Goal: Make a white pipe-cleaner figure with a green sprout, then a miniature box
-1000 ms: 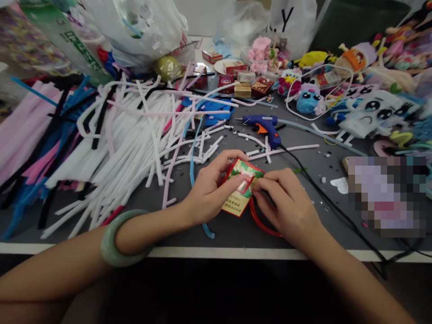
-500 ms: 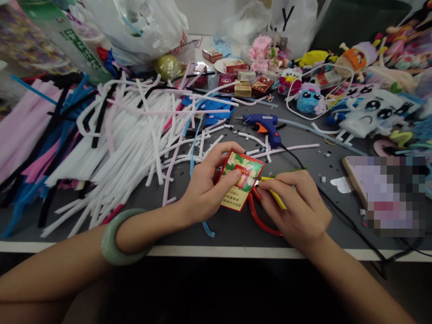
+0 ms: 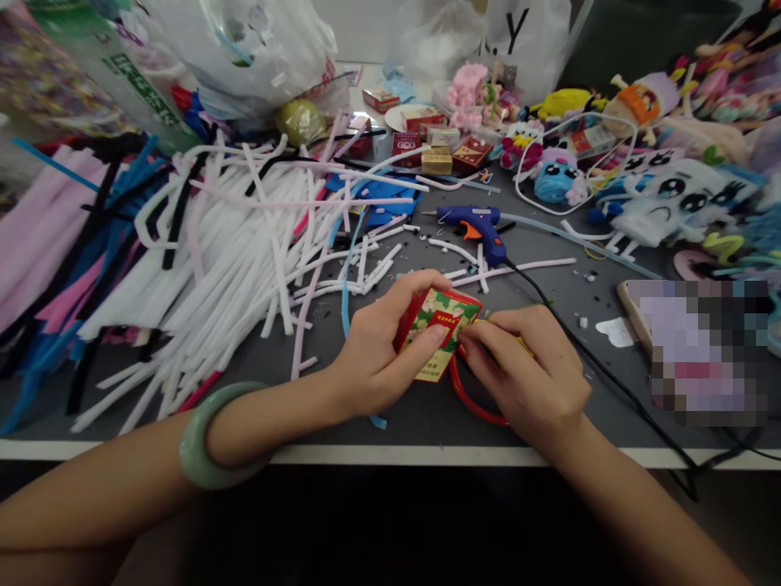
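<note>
My left hand (image 3: 384,346), with a green bangle (image 3: 195,435) on its wrist, grips a small red, green and yellow cigarette box (image 3: 448,308). The thumb presses on its printed front, which is tilted toward me. At the box's right edge, my right hand (image 3: 534,370) is closed in a pinch around a yellow-handled craft knife (image 3: 525,345). Fingers cover most of the knife, and its blade cannot be made out. Below the box, a red loop (image 3: 473,404) on the table is partly hidden by both hands.
A blue glue gun (image 3: 473,218) lies beyond the hands, its black cord running right. White fuzzy stems (image 3: 232,268) pile up at left. Small boxes (image 3: 437,160) stand at the back. Plush figures (image 3: 671,199) and a phone (image 3: 634,317) are at right.
The cigarette box has turned in my left hand, so its red side and top edge show. My right hand has come closer to its right edge, and the craft knife is more covered.
</note>
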Demonstrator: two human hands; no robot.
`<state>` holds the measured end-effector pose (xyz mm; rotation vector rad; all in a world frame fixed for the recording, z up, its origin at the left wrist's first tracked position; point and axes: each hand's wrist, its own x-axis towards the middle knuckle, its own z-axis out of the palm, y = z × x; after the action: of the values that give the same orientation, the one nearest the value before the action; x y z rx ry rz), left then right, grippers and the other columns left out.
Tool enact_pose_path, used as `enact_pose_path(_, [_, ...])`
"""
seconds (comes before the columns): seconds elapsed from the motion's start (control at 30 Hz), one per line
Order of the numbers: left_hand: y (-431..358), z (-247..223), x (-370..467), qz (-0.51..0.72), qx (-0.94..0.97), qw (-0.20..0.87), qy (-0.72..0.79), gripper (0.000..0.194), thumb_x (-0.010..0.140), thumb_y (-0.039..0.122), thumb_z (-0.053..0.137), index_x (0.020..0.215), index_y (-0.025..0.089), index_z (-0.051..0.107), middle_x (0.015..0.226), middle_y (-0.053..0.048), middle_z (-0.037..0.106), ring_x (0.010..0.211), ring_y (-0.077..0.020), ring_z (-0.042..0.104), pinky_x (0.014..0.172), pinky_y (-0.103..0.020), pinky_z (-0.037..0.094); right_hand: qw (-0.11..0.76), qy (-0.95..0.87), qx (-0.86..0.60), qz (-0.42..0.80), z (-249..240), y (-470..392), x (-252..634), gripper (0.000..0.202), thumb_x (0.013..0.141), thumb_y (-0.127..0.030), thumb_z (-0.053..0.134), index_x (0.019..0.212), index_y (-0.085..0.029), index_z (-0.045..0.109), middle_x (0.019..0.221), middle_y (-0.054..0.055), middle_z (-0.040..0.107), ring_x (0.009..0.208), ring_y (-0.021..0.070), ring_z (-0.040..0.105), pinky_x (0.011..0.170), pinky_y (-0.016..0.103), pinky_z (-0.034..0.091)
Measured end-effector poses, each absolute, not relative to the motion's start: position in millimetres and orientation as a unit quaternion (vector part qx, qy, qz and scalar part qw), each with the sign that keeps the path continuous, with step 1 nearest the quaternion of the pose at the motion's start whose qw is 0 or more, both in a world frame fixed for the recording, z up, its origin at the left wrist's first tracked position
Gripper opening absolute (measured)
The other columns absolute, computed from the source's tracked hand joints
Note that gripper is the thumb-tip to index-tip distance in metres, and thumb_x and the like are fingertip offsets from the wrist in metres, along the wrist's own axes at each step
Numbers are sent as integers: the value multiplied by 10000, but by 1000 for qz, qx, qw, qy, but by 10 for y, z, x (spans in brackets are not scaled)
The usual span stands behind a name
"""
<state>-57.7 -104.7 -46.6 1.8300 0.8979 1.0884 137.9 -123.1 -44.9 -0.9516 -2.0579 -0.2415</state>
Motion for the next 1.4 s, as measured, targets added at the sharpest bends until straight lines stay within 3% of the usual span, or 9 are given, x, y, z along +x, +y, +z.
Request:
enact_pose_path(0.3, [-1036,-464,-564,411,749,378,358,363,933,253,533,1289,230,468,1111,-55,649,911,-177,628,810,-314,510,334,-840,-384,-189,-405,-1191,1327,77,887,-94,570,903,-119,641,804,127,662,708,205,532,606,341,470])
enact_pose_path(0.53, [-1038,-464,-557,410,747,383,358,345,934,245,521,1276,224,474,1072,-49,644,901,-172,626,805,-307,512,323,-841,-386,-199,-423,-1165,1320,77,883,-108,545,847,-152,596,799,127,640,718,213,497,619,334,464])
enact_pose_path(1.07, [-989,-521,-571,420,678,471,378,360,934,311,563,1276,243,473,1078,-44,663,850,-162,659,776,-295,548,441,-764,-471,-20,-431,-1222,1387,161,871,-70,486,863,-229,458,836,46,569,804,198,569,711,354,445])
enact_pose_path(1.4, [-944,-524,-595,393,721,454,346,346,908,284,603,1232,245,489,1057,-32,655,832,-148,663,723,-263,533,382,-785,-488,-1,-414,-1183,1425,166,923,-133,423,784,-215,462,744,37,547,701,169,522,644,305,420])
